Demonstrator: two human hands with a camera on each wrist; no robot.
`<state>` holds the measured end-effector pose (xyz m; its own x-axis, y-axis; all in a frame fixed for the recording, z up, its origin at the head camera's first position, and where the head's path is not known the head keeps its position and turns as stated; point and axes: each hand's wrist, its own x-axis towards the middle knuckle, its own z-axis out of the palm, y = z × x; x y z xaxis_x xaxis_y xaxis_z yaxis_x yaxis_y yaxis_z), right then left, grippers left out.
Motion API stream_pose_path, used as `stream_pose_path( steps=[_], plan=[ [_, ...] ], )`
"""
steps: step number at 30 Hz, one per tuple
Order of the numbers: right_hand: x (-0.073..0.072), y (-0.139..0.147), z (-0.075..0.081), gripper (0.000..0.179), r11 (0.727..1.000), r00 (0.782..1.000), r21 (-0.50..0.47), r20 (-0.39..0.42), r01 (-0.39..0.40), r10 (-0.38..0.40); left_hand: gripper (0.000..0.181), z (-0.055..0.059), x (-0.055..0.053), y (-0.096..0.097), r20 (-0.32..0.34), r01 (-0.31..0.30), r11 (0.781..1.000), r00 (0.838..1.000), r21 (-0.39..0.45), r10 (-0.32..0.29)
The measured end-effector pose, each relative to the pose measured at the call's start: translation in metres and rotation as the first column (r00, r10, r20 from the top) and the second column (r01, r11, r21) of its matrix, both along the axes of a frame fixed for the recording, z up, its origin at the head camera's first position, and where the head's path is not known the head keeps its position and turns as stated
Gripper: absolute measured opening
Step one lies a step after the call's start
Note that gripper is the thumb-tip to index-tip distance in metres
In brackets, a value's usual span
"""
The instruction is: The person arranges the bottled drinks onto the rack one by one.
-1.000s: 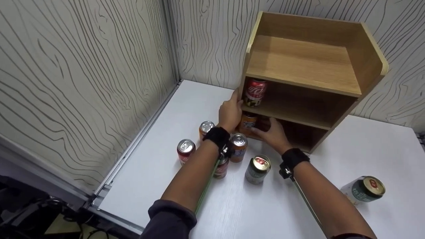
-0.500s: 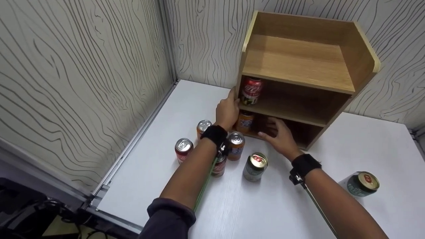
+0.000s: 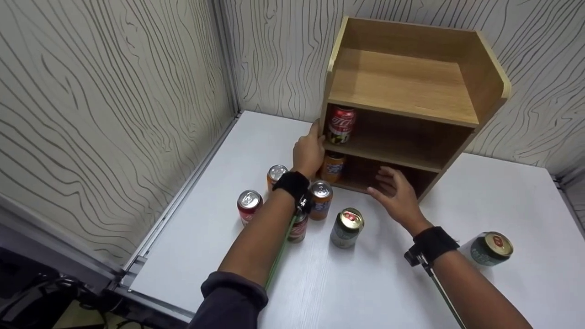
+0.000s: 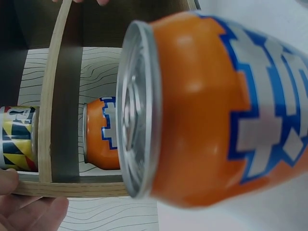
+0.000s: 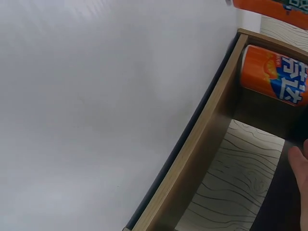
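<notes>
Left hand gripping shelf, right hand loosely curved

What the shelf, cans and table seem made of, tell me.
Shelf: probably wood or wood-look board, matte, from its fine tan grain. Cans: likely aluminium, glossy, from bright highlights and shiny silver or gold lids. Table: perhaps laminate, white and satin, with soft reflections.

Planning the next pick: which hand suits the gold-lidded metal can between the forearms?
Probably the right hand, empty and nearer the can; the left hand grips the brown wooden shelf.
</notes>
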<state>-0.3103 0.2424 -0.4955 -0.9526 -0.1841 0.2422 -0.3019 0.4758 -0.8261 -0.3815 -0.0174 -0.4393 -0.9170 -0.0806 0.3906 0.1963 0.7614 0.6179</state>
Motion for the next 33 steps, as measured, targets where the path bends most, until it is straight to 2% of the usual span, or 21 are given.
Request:
stream_pose_path(
  steps=[7,12,18,26,33],
  plan=[
    [0.017,0.004,0.001,0.069,1.0,1.0,-0.009,-0.022,0.012,-0.012,0.047,0.0,0.0,0.001,0.019,0.0,1.0,1.0,0.016,-0.001],
    [0.031,0.002,0.004,0.068,0.998,0.998,-0.058,-0.053,0.011,-0.014,0.046,0.002,0.0,0.0,0.021,-0.002,1.0,1.0,0.01,0.001],
    [0.05,-0.001,0.008,0.068,0.996,0.992,-0.091,-0.121,0.013,-0.024,0.046,0.003,0.0,0.001,0.009,0.011,1.0,1.0,-0.007,-0.011],
    [0.069,-0.008,0.002,0.075,0.997,0.987,-0.072,-0.159,-0.012,0.0,0.047,0.003,0.0,0.002,0.003,0.008,1.0,1.0,-0.012,-0.008],
    [0.079,-0.013,-0.006,0.079,0.999,0.984,-0.042,-0.177,-0.03,0.022,0.046,0.004,0.001,0.0,0.035,0.002,1.0,0.999,-0.005,-0.002]
  ],
)
